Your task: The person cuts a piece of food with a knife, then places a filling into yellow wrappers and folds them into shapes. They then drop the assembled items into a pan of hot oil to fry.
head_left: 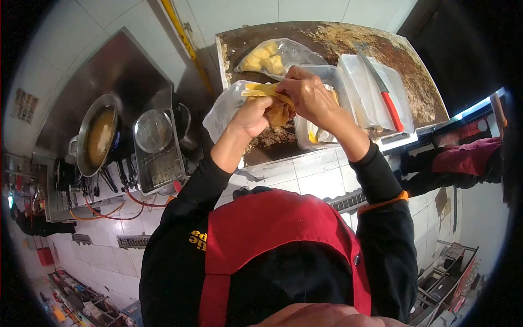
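Observation:
My left hand [251, 116] pinches a floppy yellow-brown sheet [280, 113], soft and folded, whose exact kind I cannot make out. Its yellow edge [259, 89] sticks out above my left thumb. From the right, my right hand [309, 94] closes its fingers on the same sheet. Under my right wrist stands a clear plastic tub [303, 131] with white and yellow material inside, partly hidden by my arm. A translucent plastic bag [220, 111] lies beside my left hand. Behind both hands, a clear bag of yellow chunks [268, 59] rests on the worn table.
A knife [391, 109] with a red handle lies across a translucent container [357, 82] at right. On the left, a pan of brown liquid [99, 133] sits near a round strainer [153, 131] and a wire rack [160, 169]. Another person in a red apron [463, 163] stands at far right.

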The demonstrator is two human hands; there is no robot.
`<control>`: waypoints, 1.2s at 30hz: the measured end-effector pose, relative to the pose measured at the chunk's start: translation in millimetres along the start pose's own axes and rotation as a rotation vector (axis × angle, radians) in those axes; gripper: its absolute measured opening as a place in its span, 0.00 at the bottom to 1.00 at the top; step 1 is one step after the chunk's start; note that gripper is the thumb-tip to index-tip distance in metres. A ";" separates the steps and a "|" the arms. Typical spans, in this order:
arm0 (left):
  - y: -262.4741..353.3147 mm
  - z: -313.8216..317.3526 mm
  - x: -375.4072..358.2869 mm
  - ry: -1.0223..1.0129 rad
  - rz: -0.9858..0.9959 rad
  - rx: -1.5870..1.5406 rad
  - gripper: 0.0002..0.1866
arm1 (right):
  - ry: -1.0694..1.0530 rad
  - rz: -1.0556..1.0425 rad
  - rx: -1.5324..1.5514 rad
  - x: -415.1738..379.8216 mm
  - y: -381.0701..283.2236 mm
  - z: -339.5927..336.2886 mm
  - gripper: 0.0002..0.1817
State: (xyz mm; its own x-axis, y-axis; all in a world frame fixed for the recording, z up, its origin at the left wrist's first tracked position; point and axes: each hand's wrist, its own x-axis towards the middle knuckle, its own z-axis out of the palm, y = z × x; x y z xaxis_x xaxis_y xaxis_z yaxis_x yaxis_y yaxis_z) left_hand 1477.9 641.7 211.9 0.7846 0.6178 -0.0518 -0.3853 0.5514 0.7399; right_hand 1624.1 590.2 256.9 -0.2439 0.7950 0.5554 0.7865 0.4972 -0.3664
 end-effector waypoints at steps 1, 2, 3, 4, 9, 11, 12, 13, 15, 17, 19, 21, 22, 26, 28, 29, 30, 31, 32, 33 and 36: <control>0.4 2.6 -1.7 0.042 0.029 0.011 0.08 | 0.023 -0.038 -0.066 -0.7 -3.7 -1.1 0.07; 0.3 4.0 -2.3 0.083 0.058 0.022 0.08 | 0.022 -0.038 -0.066 -1.1 -8.4 -2.6 0.07; -2.2 0.9 -0.6 0.082 0.057 0.023 0.08 | -0.020 -0.005 -0.167 -0.9 -14.1 -4.2 0.08; -4.3 -1.5 1.4 0.092 0.057 -0.016 0.07 | -0.062 0.030 -0.268 -0.7 -18.3 -5.3 0.09; 1.1 14.2 1.2 0.030 0.009 -0.329 0.09 | -0.010 -0.027 -0.414 -2.1 -24.4 -7.3 0.09; 6.7 15.5 2.1 0.172 0.070 -0.258 0.10 | 0.045 -0.080 -0.419 -5.2 -24.3 -5.9 0.09; 8.8 11.8 3.2 0.172 0.072 -0.257 0.10 | 0.145 -0.083 -0.389 -6.9 -23.9 -3.8 0.10; 11.6 7.7 3.6 0.117 0.080 -0.220 0.10 | 0.244 -0.086 -0.359 -8.8 -23.9 -1.4 0.11; 13.1 6.7 3.4 0.063 0.090 -0.183 0.11 | 0.369 -0.014 -0.347 -12.8 -26.3 4.0 0.11; 16.1 18.9 0.7 0.086 0.137 -0.189 0.13 | 0.503 0.124 -0.304 -16.9 -30.9 8.4 0.12; 11.2 19.8 2.7 0.159 0.168 -0.194 0.14 | 0.484 0.130 -0.261 -24.5 -24.5 18.7 0.11; 6.8 19.6 4.9 0.229 0.199 -0.198 0.15 | 0.466 0.135 -0.219 -29.0 -21.1 24.2 0.10; 4.2 19.1 4.8 0.243 0.238 -0.193 0.15 | 0.479 0.120 -0.227 -30.6 -21.5 25.8 0.10; 6.3 20.2 4.1 0.299 0.301 -0.192 0.15 | 0.506 0.032 -0.241 -30.3 -23.7 22.0 0.12; 6.5 20.5 2.2 0.271 0.335 -0.128 0.15 | 0.469 0.068 -0.208 -32.5 -26.6 20.5 0.17; 6.6 20.4 1.5 0.242 0.371 -0.064 0.15 | 0.431 0.102 -0.174 -33.1 -27.5 20.2 0.21; 6.6 19.7 1.3 0.243 0.372 -0.064 0.15 | 0.431 0.101 -0.173 -33.0 -25.2 21.3 0.21; 6.1 18.5 1.0 0.225 0.377 -0.056 0.15 | 0.411 0.084 -0.161 -33.1 -21.0 23.5 0.21; 5.5 18.0 0.7 0.207 0.381 -0.048 0.15 | 0.393 0.068 -0.149 -33.8 -18.2 24.7 0.22; 5.0 18.4 0.1 0.208 0.381 -0.047 0.15 | 0.393 0.069 -0.148 -35.0 -16.9 24.1 0.22; 5.7 20.4 -0.5 0.234 0.406 -0.056 0.15 | 0.336 0.017 -0.142 -35.9 -16.0 21.5 0.19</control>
State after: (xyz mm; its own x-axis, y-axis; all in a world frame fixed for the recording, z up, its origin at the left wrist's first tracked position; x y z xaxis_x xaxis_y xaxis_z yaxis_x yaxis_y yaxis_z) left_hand 1485.2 633.1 229.9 0.4372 0.8959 0.0797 -0.6687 0.2645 0.6948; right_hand 1608.1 561.2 226.8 -0.0490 0.6325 0.7730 0.8656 0.4130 -0.2831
